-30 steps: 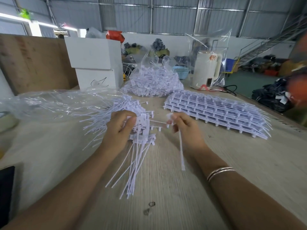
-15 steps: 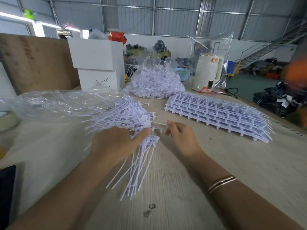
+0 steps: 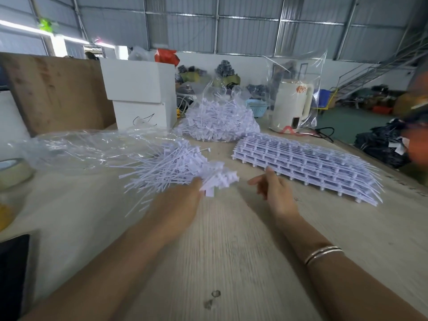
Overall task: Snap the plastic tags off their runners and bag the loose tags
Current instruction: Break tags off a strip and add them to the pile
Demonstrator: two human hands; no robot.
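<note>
Wooden table point(image 3: 231, 251): left hand point(image 3: 178, 205) grips loose tags point(image 3: 171, 167).

matt white plastic tags point(image 3: 176, 167), glossy clear bag point(image 3: 76, 147), wood-grain table point(image 3: 231, 251).

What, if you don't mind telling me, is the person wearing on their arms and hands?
Both forearms are bare, with no sleeves in view and no gloves on either of the hands. The right wrist carries thin metallic bangles. The left hand shows no jewellery.

Bare table point(image 3: 231, 239) lies open between loose tags point(image 3: 166, 167) at left and stacked runners point(image 3: 305, 165) at right.
</note>
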